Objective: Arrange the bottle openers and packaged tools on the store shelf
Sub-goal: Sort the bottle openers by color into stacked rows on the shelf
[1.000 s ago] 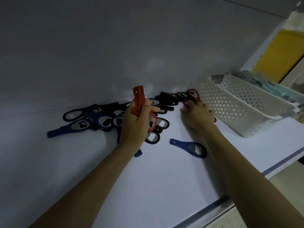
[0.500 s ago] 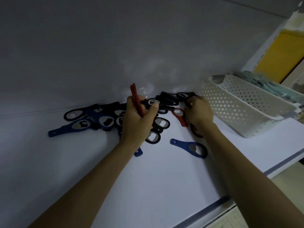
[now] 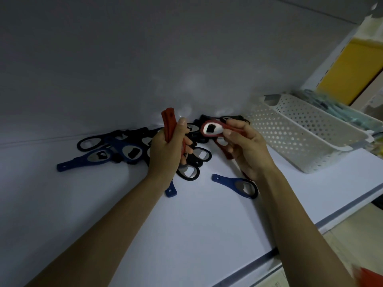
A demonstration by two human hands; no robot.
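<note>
The right hand [image 3: 246, 150] has lifted off the white shelf [image 3: 186, 214], its fingers [image 3: 232, 123] now pinching a red plastic bottle opener [image 3: 213, 129] above the pile of black and blue openers [image 3: 128, 150]. The left hand [image 3: 165, 156] still grips upright red opener handles [image 3: 169, 123].

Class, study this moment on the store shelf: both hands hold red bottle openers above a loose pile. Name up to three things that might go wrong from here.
1. The left hand grips several red openers in one fist; adding another might make one slip.
2. The right hand pinches a red opener by fingertips, a light hold that may drop it onto the pile.
3. A lone blue opener lies beside the right forearm and could be swept forward toward the shelf edge.
</note>
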